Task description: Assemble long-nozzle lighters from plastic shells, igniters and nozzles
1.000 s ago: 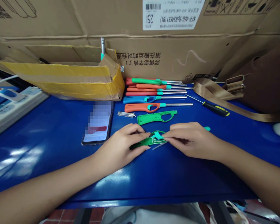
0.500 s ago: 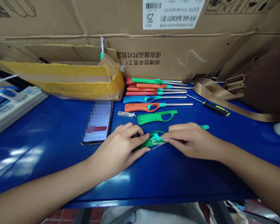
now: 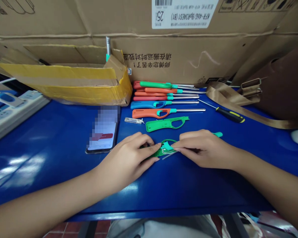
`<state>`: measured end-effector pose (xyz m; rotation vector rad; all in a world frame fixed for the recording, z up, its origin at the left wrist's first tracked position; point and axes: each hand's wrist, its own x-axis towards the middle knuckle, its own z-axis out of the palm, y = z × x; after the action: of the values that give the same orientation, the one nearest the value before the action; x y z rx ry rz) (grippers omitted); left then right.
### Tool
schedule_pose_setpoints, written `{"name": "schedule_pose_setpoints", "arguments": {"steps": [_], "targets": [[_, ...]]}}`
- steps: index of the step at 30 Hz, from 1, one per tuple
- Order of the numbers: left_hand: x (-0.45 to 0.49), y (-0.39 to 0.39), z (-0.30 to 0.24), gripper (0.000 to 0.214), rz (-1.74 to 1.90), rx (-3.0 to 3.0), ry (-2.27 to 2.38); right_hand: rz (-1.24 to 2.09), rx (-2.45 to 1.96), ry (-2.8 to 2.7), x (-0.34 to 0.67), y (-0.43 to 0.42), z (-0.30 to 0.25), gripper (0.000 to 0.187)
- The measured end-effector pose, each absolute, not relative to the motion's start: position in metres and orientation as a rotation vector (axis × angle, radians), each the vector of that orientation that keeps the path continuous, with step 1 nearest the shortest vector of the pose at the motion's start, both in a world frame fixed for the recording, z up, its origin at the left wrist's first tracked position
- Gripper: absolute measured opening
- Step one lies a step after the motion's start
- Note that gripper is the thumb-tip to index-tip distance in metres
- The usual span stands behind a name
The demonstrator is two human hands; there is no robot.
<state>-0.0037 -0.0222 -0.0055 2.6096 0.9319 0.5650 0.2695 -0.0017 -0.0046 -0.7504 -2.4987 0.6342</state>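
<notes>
A green lighter shell half (image 3: 164, 150) with a teal trigger lies on the blue table (image 3: 52, 138) between both hands. My left hand (image 3: 129, 158) pinches its handle end, fingers closed over it. My right hand (image 3: 201, 147) grips its front end, fingertips at the trigger; a teal tip sticks out behind the knuckles. A second green shell half (image 3: 166, 124) lies just beyond, untouched.
Several assembled long lighters (image 3: 164, 99) in orange, blue and green lie in a row at the back. A small clear part (image 3: 134, 120), a phone (image 3: 103, 132), a yellow-black screwdriver (image 3: 228, 114), a taped carton (image 3: 64, 82), a power strip (image 3: 12, 105) and brown strap (image 3: 238, 99) surround them.
My left hand has slid slightly right along the green shell, covering more of its handle. My right hand stays in place.
</notes>
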Motion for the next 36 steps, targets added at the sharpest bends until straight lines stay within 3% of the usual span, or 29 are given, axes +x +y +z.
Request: {"name": "schedule_pose_setpoints", "arguments": {"steps": [25,36], "targets": [[-0.0030,-0.0211,-0.0057,0.028,0.543,2.581,0.925,0.607,-0.748,-2.572,0.2699,-0.0011,-0.0029,0.023],[0.0039,-0.0230,-0.0052,0.035,0.578,2.359,1.030,0.894,-1.028,-2.358,0.2610,-0.0018,0.0000,0.012]]}}
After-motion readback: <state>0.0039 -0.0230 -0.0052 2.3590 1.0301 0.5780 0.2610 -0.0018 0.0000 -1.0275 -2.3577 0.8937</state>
